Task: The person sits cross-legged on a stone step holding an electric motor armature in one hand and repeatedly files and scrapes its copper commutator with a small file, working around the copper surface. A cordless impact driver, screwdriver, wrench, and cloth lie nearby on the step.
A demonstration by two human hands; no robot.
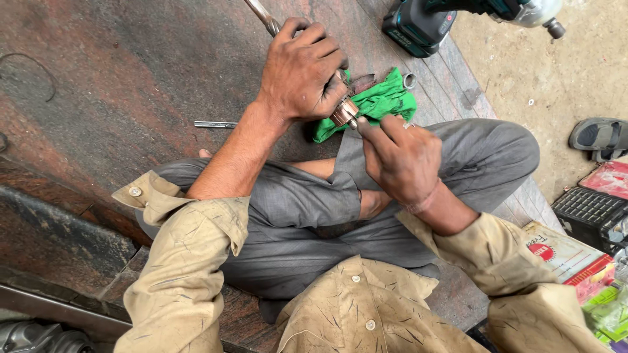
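left hand (302, 72) gripping a copper-coloured ring part (343, 112) on a metal shaft (263, 16), right hand (400, 157) pinching a thin tool (352, 121) against it, green rag (379, 101) beneath

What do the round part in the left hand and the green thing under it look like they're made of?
The round part in the left hand looks like copper-toned metal: it shines reddish-brown. The green thing looks like soft woven cloth: it is crumpled, folded and matte.

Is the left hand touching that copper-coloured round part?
Touching. The head view shows the left hand wrapped over the copper-coloured round part, fingers closed against it.
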